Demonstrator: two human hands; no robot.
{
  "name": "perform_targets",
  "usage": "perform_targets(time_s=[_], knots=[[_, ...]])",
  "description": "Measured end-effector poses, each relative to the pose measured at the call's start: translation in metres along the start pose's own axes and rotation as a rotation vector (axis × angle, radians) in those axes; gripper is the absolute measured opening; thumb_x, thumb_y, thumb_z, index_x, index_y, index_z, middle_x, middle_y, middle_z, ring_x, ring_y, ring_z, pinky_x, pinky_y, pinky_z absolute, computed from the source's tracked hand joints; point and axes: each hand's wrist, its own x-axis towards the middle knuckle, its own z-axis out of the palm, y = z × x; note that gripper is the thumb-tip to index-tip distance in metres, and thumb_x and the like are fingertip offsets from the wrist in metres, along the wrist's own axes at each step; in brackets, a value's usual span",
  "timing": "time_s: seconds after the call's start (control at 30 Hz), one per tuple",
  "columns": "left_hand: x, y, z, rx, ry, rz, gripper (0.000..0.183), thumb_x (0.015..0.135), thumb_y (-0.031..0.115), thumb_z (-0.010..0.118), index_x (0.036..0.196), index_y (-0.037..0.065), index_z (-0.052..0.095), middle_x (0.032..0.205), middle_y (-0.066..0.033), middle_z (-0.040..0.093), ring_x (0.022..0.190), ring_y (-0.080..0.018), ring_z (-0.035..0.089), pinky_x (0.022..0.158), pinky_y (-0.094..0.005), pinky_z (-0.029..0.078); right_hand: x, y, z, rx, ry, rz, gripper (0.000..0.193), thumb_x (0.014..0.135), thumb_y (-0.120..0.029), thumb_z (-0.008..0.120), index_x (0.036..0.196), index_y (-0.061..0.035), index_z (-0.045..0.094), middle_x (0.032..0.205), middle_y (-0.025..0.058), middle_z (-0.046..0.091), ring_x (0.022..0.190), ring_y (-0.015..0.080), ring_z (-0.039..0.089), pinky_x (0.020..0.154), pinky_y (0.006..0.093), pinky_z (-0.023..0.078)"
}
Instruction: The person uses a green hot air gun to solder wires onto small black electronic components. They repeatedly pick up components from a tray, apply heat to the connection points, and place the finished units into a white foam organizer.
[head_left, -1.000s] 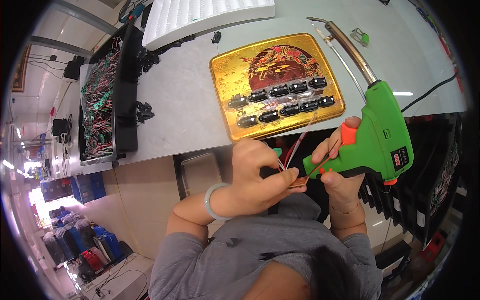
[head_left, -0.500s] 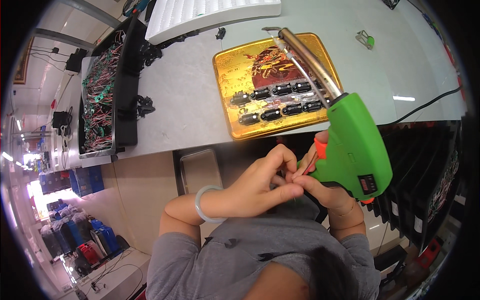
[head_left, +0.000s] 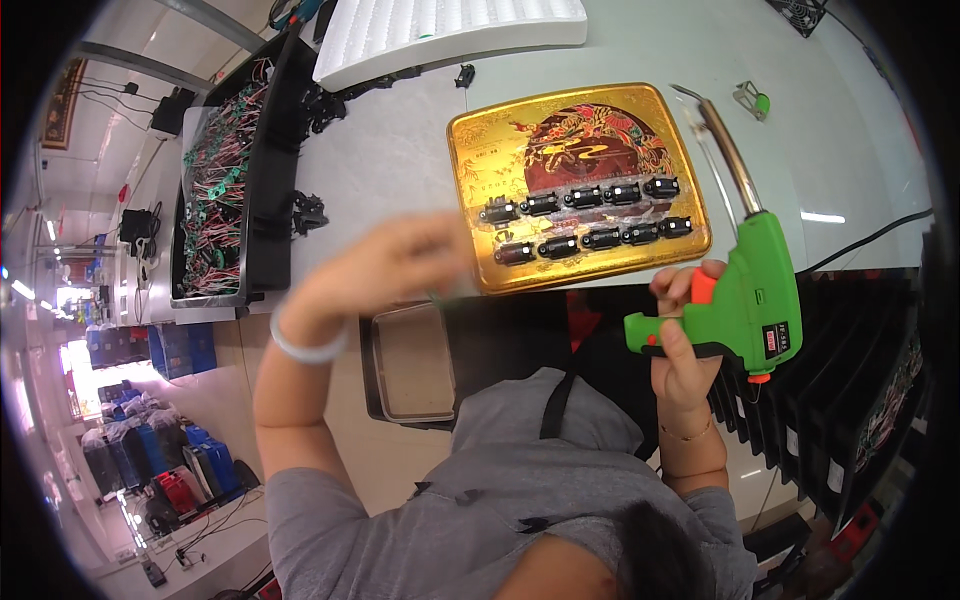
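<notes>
A green soldering gun [head_left: 765, 300] with an orange trigger and a long metal tip is gripped in my right hand [head_left: 685, 345], its tip pointing up over the table. My left hand [head_left: 395, 265], with a pale bangle at the wrist, is smeared by motion near the table's front edge, left of a gold tin lid [head_left: 490, 155]. A faint green smear shows under its fingers; I cannot make out what it is. Two rows of small black parts [head_left: 602, 238] lie on the lid, between my two hands.
At the left stands a black bin [head_left: 262, 200] full of green circuit boards with red and white wires. Loose black parts [head_left: 309, 213] lie beside it. A white foam tray [head_left: 450, 30] is at the back. A black cable [head_left: 865, 240] crosses the right side; black racks [head_left: 850, 370] stand below.
My hands were together in front of me; the left has swung away to the left. The soldering gun has shifted right, off the lid, in my right hand.
</notes>
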Motion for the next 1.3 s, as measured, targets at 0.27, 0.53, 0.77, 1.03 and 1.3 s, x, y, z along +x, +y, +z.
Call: perform_targets(time_s=[0.27, 0.53, 0.77, 1.03, 1.3], knots=[[0.090, -0.035, -0.071, -0.085, 0.198, -0.043, 0.011, 0.090, 0.018, 0.040, 0.083, 0.010, 0.044, 0.063, 0.0027, 0.048, 0.053, -0.0028, 0.038, 0.044, -0.0156, 0.027, 0.008, -0.002, 0.003, -0.034, 0.241, 0.070, 0.053, 0.080, -0.005, 0.046, 0.128, -0.0049, 0.023, 0.135, 0.0161, 0.022, 0.128, 0.0289, 0.017, 0.102, 0.0484, 0.017], [0.086, -0.034, -0.018, -0.256, 0.451, -0.043, 0.015, 0.090, 0.023, 0.040, 0.090, 0.009, 0.047, 0.073, 0.0026, 0.049, 0.061, -0.0040, 0.040, 0.054, -0.0160, 0.032, 0.083, -0.012, -0.040, 0.119, 0.185, 0.053, 0.053, 0.077, -0.010, 0.047, 0.127, -0.0068, 0.029, 0.133, 0.0179, 0.026, 0.127, 0.0309, 0.021, 0.098, 0.0500, 0.023], [0.074, -0.043, 0.013, 0.257, 0.467, 0.362, 0.017, 0.080, 0.015, 0.054, 0.090, 0.003, 0.049, 0.082, -0.0057, 0.049, 0.079, -0.0182, 0.050, 0.071, -0.0286, 0.042, 0.135, -0.015, -0.077, 0.143, -0.039, 0.141, 0.054, 0.070, -0.014, 0.050, 0.121, -0.0038, 0.037, 0.130, 0.0224, 0.029, 0.124, 0.0337, 0.024, 0.096, 0.0470, 0.029], [0.084, -0.014, -0.027, 0.332, 0.221, 0.157, 0.010, 0.077, 0.009, 0.057, 0.081, 0.002, 0.052, 0.067, 0.0005, 0.049, 0.063, -0.0084, 0.047, 0.059, -0.0206, 0.038, 0.094, -0.008, -0.056, 0.148, -0.032, 0.046, 0.056, 0.065, -0.016, 0.056, 0.117, -0.0046, 0.039, 0.134, 0.0240, 0.019, 0.128, 0.0356, 0.012, 0.099, 0.0539, 0.021], [0.125, -0.023, -0.055, -0.221, 0.186, 0.075, 0.007, 0.080, 0.005, 0.055, 0.085, 0.001, 0.052, 0.074, -0.0015, 0.054, 0.057, -0.0042, 0.048, 0.050, -0.0167, 0.040, 0.076, 0.003, -0.036, 0.157, 0.030, 0.083, 0.059, 0.059, -0.017, 0.058, 0.116, -0.0082, 0.041, 0.133, 0.0227, 0.022, 0.127, 0.0345, 0.015, 0.101, 0.0515, 0.015]])
